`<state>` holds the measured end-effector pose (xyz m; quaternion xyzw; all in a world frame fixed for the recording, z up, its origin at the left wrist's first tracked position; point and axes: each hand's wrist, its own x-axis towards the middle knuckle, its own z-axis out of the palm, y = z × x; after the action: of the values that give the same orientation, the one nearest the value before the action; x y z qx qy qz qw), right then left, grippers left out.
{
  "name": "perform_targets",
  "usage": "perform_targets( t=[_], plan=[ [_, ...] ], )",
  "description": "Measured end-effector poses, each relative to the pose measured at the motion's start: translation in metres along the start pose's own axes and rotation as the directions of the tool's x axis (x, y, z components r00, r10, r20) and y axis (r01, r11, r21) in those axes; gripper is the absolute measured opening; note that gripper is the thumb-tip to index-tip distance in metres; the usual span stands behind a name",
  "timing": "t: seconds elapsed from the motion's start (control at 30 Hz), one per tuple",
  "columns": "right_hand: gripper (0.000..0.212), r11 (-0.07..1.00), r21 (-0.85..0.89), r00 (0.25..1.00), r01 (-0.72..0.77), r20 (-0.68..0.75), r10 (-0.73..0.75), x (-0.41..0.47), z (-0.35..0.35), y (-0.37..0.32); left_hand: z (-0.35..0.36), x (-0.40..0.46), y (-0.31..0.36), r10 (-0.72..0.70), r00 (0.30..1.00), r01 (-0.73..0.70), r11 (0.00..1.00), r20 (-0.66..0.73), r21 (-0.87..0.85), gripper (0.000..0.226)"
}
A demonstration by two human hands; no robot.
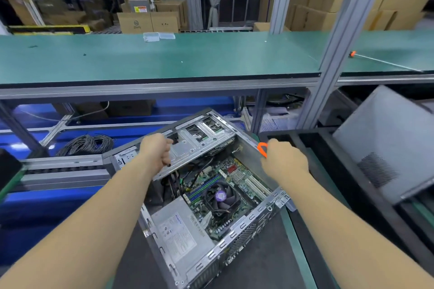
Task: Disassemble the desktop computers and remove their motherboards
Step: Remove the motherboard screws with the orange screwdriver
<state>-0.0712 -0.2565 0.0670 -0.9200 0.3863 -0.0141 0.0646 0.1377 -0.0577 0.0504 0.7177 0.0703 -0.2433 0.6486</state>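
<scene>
1. We see an open desktop computer case (187, 195) lying on its side on a dark surface (258, 272), its inside facing up.
2. Our left hand (156, 151) rests on the silver drive cage (199, 145); its fingers (167, 159) curl over the cage's near edge, gripping it.
3. Our right hand (285, 159) is clenched around an orange-handled tool (262, 149), held just above the case's right wall; the tool's tip is hidden.
4. Below and between both sets of fingers lies the green motherboard (225, 195), still inside the case, with a round black fan (220, 197) on it.
5. Nearer to us than the left fingers sits the grey power supply (180, 234).
6. A grey side panel (385, 145) leans well to the right of the right fingers.
</scene>
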Motion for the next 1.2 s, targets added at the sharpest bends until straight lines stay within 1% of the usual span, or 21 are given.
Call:
perform_targets(
  t=[0.03,0.07,0.1,0.13,0.2,0.23,0.3,0.37,0.47,0.57,0.6,0.67,0.7,0.77,0.8,0.87,0.97,1.03,1.1,1.13,1.2],
  plan=[
    [0.030,0.997,-0.039,0.998,-0.063,-0.010,0.062,-0.001,0.007,0.005,-0.005,0.006,0.002,0.154,0.983,-0.129,0.966,-0.098,0.223,0.017],
    [0.032,0.991,-0.057,0.992,-0.125,-0.021,0.124,-0.001,0.012,0.010,-0.012,0.013,0.003,0.330,0.936,-0.242,0.853,-0.120,0.463,0.021],
    [0.032,0.982,-0.063,0.984,-0.177,-0.022,0.176,-0.002,0.016,0.015,-0.020,0.020,0.002,0.454,0.889,-0.309,0.692,-0.061,0.652,0.027],
    [0.030,0.975,-0.068,0.978,-0.211,-0.013,0.210,-0.002,0.020,0.020,-0.028,0.026,-0.001,0.515,0.857,-0.331,0.526,0.016,0.783,0.030],
    [0.024,0.973,-0.102,0.978,-0.208,0.012,0.210,-0.004,0.030,0.032,-0.042,0.040,-0.008,0.541,0.832,-0.310,0.266,0.124,0.913,0.030],
    [0.020,0.975,-0.118,0.982,-0.186,0.008,0.189,-0.005,0.035,0.036,-0.048,0.045,-0.010,0.539,0.828,-0.292,0.178,0.155,0.940,0.031],
    [0.015,0.979,-0.106,0.985,-0.174,-0.037,0.171,-0.004,0.044,0.042,-0.057,0.052,-0.013,0.529,0.829,-0.247,0.052,0.183,0.968,0.037],
    [0.018,0.980,-0.074,0.981,-0.183,-0.085,0.176,-0.001,0.049,0.045,-0.061,0.059,-0.014,0.505,0.838,-0.212,-0.047,0.206,0.976,0.046],
    [0.028,0.987,-0.086,0.987,-0.137,-0.100,0.128,0.009,0.053,0.047,-0.064,0.065,-0.017,0.507,0.837,-0.179,-0.098,0.204,0.979,0.045],
    [0.032,0.986,-0.125,0.993,-0.110,-0.065,0.103,0.017,0.054,0.048,-0.067,0.070,-0.017,0.540,0.821,-0.169,-0.083,0.187,0.982,0.047],
    [0.032,0.986,-0.122,0.993,-0.112,-0.057,0.106,0.019,0.054,0.048,-0.067,0.072,-0.016,0.534,0.825,-0.177,-0.065,0.184,0.982,0.051],
    [0.033,0.986,-0.107,0.992,-0.124,-0.049,0.120,0.023,0.056,0.047,-0.069,0.073,-0.019,0.534,0.832,-0.178,0.008,0.146,0.984,0.057],
    [0.033,0.987,-0.098,0.991,-0.125,-0.057,0.120,0.026,0.056,0.045,-0.070,0.071,-0.021,0.544,0.830,-0.157,0.014,0.124,0.988,0.057],
    [0.030,0.991,-0.066,0.990,-0.118,-0.089,0.112,0.034,0.058,0.043,-0.074,0.065,-0.026,0.551,0.824,-0.115,-0.064,0.131,0.991,0.052],
    [0.029,0.992,-0.049,0.989,-0.112,-0.104,0.107,0.039,0.058,0.042,-0.078,0.063,-0.029,0.552,0.824,-0.099,-0.085,0.130,0.991,0.051],
    [0.028,0.995,-0.021,0.988,-0.096,-0.123,0.093,0.050,0.057,0.038,-0.089,0.056,-0.034,0.550,0.827,-0.081,-0.096,0.121,0.992,0.056],
    [0.027,0.997,-0.003,0.992,-0.071,-0.105,0.070,0.065,0.053,0.029,-0.101,0.045,-0.036,0.526,0.842,-0.019,-0.195,0.121,0.981,0.063],
    [0.032,0.998,-0.005,0.992,-0.065,-0.105,0.064,0.066,0.053,0.024,-0.104,0.040,-0.032,0.500,0.861,0.001,-0.191,0.096,0.982,0.067],
    [0.044,0.996,-0.022,0.988,-0.089,-0.127,0.085,0.054,0.053,0.019,-0.102,0.039,-0.029,0.496,0.855,-0.022,-0.257,0.151,0.966,0.055],
    [0.046,0.995,-0.020,0.985,-0.102,-0.144,0.098,0.044,0.054,0.017,-0.098,0.040,-0.029,0.486,0.857,-0.050,-0.258,0.175,0.965,0.052],
    [0.041,0.992,0.043,0.976,-0.121,-0.178,0.127,0.021,0.057,0.016,-0.091,0.041,-0.031,0.499,0.847,-0.107,-0.183,0.186,0.977,0.056]
  ],
)
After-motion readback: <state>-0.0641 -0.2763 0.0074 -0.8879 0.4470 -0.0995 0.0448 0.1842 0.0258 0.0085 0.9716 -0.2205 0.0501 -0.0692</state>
